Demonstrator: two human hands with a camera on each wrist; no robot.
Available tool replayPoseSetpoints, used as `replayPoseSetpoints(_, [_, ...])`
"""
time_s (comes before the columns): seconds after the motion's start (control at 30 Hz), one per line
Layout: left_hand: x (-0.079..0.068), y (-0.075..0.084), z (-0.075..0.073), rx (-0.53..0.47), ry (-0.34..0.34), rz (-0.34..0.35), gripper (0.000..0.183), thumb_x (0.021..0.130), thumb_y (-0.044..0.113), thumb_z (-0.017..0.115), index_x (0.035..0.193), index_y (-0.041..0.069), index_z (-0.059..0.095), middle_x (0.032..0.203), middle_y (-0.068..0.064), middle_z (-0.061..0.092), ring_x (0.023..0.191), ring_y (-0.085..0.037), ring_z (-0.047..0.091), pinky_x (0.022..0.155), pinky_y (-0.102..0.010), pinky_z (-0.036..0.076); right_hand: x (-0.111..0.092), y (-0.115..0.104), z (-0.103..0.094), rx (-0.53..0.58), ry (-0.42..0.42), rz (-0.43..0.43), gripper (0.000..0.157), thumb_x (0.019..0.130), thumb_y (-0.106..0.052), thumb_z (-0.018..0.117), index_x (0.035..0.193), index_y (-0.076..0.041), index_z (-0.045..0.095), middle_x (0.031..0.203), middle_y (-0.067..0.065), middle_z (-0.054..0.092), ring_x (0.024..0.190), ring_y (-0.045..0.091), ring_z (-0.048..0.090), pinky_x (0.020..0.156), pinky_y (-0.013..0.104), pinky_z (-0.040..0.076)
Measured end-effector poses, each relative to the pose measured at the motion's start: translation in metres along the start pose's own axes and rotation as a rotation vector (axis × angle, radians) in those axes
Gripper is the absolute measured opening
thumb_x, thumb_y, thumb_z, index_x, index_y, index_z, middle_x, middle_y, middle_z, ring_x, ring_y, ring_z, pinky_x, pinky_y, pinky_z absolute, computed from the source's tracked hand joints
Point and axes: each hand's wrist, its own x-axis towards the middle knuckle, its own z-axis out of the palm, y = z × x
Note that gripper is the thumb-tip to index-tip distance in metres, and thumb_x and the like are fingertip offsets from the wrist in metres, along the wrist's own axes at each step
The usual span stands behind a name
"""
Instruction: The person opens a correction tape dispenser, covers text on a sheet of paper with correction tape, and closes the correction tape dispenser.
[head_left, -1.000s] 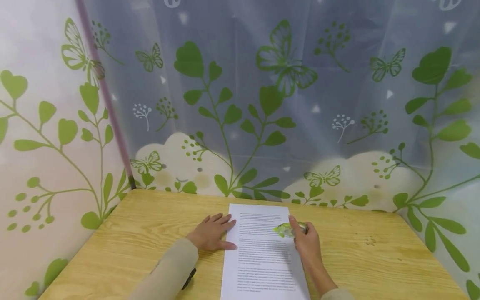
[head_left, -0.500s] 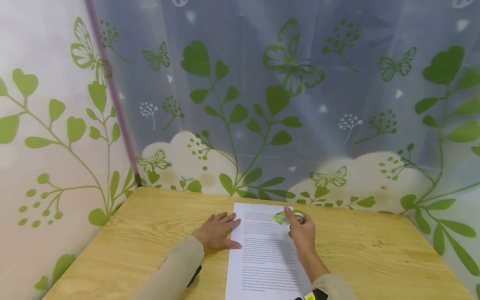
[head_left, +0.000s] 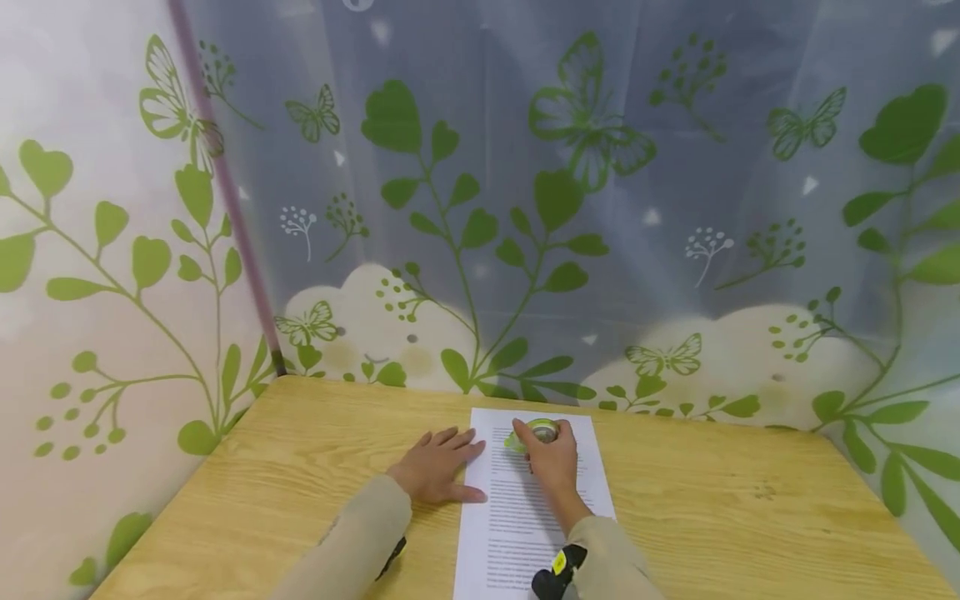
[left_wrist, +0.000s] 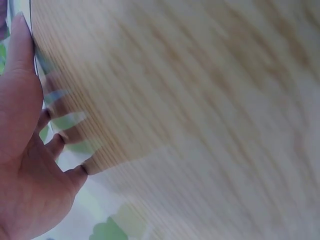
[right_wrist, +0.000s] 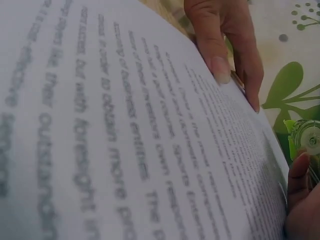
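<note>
Slippage is our first worry with the white sheet of black-printed paper [head_left: 510,510], which lies on the pale yellow wood-grain table [head_left: 330,450]. Our bare left hand [head_left: 442,468] rests with its fingers spread, reaching only the sheet's left margin, and we see nothing pinning the right edge or the far corners. A sideways drag could therefore, we judge, swing the page or raise a ripple. Our bare right hand [head_left: 555,463] grips the small green-and-clear plastic reel dispenser [head_left: 544,430] between thumb and curled fingers, over the upper lines of print, its narrow green tip towards the left. Whether that tip touches the paper we cannot tell. Pressed down at a slant, it might skid onto a neighbouring line or scuff the print, since uneven pressure would reach the page.
</note>
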Motion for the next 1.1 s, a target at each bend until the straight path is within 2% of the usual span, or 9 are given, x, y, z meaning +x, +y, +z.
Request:
replayPoseSetpoints(0.13, [0.004,0.003,0.002,0.011,0.014,0.011,0.081,0.087,0.064,0.052,0.149,0.014,0.036,0.154,-0.01,0.028,0.139,-0.036,0.025,0.107,-0.059,0.021,0.004,0.001,0.008,-0.129,0.034,-0.052,0.058,0.081,-0.045,0.074,0.112,-0.003,0.048,0.092,0.013,0.06,0.072,0.023,0.06,0.06,0.033,0.05])
replayPoseSetpoints(0.27, [0.007,0.005,0.003,0.02,0.013,0.021,0.081,0.087,0.065,0.051,0.149,0.015,0.035,0.154,-0.01,0.027,0.139,-0.036,0.024,0.107,-0.06,0.021,0.005,0.001,0.012,-0.197,0.052,-0.079,0.054,0.082,-0.043,0.073,0.109,-0.004,0.047,0.095,0.014,0.06,0.082,0.025,0.059,0.07,0.037,0.048])
replayPoseSetpoints(0.53, [0.006,0.003,0.003,0.048,0.014,0.006,0.081,0.088,0.064,0.05,0.149,0.014,0.034,0.154,-0.011,0.026,0.14,-0.036,0.022,0.107,-0.06,0.02,0.007,0.001,0.018,-0.255,0.009,-0.09,0.057,0.084,-0.046,0.07,0.114,-0.004,0.045,0.093,0.011,0.06,0.078,0.022,0.058,0.066,0.034,0.046])
replayPoseSetpoints(0.87, [0.004,0.002,-0.001,0.035,-0.003,-0.008,0.083,0.087,0.064,0.051,0.15,0.014,0.033,0.154,-0.011,0.026,0.14,-0.036,0.023,0.107,-0.06,0.02,0.006,0.003,0.022,-0.258,-0.012,-0.106,0.055,0.084,-0.044,0.071,0.112,-0.004,0.045,0.095,0.012,0.06,0.081,0.024,0.059,0.07,0.037,0.047])
replayPoseSetpoints(1.1, [0.006,-0.003,0.006,0.044,-0.011,-0.017,0.087,0.084,0.069,0.049,0.15,0.016,0.032,0.155,-0.01,0.026,0.14,-0.035,0.022,0.107,-0.06,0.02,0.006,0.007,0.024,-0.274,-0.027,-0.108,0.057,0.084,-0.045,0.07,0.115,-0.003,0.045,0.095,0.012,0.06,0.082,0.024,0.059,0.072,0.038,0.047])
